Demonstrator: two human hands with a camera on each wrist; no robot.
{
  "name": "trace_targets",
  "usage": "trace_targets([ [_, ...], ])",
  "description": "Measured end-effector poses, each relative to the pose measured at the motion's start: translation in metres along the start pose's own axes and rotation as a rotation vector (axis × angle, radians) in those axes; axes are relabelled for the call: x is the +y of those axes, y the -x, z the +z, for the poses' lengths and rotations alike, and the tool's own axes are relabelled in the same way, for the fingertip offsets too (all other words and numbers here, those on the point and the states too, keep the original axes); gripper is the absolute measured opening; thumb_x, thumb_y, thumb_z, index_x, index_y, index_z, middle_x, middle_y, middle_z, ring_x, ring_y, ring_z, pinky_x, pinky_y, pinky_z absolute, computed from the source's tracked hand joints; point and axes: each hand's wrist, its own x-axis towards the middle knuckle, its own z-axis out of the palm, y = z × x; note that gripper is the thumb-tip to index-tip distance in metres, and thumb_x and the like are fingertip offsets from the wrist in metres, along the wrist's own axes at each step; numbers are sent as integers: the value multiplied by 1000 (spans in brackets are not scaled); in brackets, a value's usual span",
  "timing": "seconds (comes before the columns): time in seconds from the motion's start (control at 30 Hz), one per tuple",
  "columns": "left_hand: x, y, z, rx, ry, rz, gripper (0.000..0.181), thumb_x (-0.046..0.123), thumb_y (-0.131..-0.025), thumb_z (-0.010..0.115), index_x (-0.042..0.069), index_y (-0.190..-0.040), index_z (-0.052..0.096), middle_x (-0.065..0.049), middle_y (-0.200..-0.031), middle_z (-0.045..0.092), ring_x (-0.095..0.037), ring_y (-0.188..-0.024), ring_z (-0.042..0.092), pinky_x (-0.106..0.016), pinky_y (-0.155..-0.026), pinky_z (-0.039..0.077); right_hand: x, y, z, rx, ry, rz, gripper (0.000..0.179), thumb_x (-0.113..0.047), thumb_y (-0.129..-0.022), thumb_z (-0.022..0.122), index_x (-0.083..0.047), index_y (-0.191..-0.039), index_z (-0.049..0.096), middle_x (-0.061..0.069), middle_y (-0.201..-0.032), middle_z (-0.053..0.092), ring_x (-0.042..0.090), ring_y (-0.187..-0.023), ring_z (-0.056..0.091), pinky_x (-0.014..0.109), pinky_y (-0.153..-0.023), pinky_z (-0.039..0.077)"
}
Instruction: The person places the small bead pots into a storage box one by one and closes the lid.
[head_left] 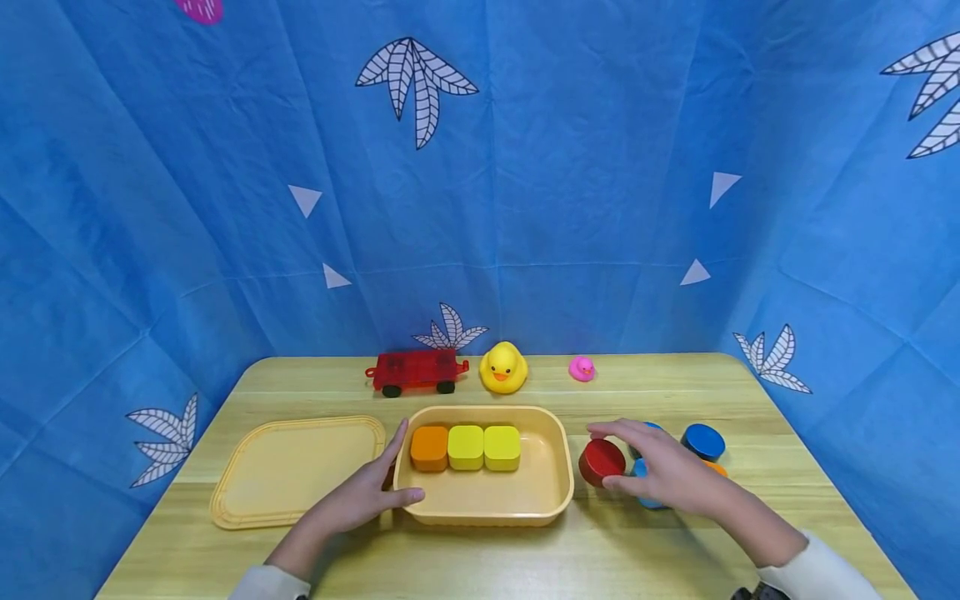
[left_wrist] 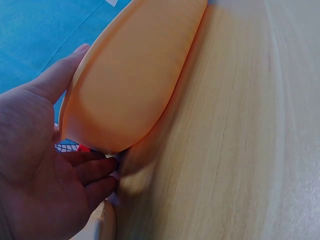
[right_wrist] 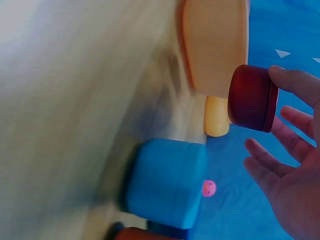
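Note:
A red round block [head_left: 602, 463] is pinched between the thumb and fingers of my right hand [head_left: 663, 467], lifted off the table just right of the tan tray. The same red block [right_wrist: 250, 98] shows from the side in the right wrist view. My left hand [head_left: 367, 492] holds the left end of the tan tray [head_left: 487, 510], its thumb at the rim. Inside the tray, an orange block [head_left: 430, 448] and two yellow blocks [head_left: 466, 447] stand in a row along the left and middle. The left wrist view shows the tray's outer wall [left_wrist: 130, 75].
Under and beyond my right hand are a light-blue block [right_wrist: 167, 182], a dark-blue round block [head_left: 703, 442] and a partly hidden orange one [head_left: 717, 468]. A flat tan lid [head_left: 300, 471] lies left. Behind stand a red wagon [head_left: 416, 371], yellow duck [head_left: 503, 368] and pink duck [head_left: 582, 368].

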Motion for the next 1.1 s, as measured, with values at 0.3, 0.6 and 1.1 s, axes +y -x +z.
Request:
trace_targets([
  [0.3,-1,-1,0,1,4,0,109,44,-96,73,24,-167,-6,-12,-173,3,-42,-156,16,-58,-124,17,-6,-26,-2,-12,-133,-66,55,-16,-90,82,-11,-140,60,2,-130,64,19,-111,65,34,-88,61],
  [0.6,1,0,-1,-3,7,-1,109,43,-95,73,25,-167,-7,-12,-173,3,-42,-156,15,-59,-125,16,-15,-48,2,12,-139,-106,51,-10,-90,80,-9,-137,61,6,-129,62,24,-111,64,38,-86,62],
  [1.1,1,1,0,7,6,13,109,41,-95,74,26,-167,-7,-11,-173,2,-40,-157,15,-58,-125,14,-25,-74,15,-3,-107,-9,55,-23,-91,80,-10,-141,60,8,-137,63,26,-117,61,46,-95,57],
])
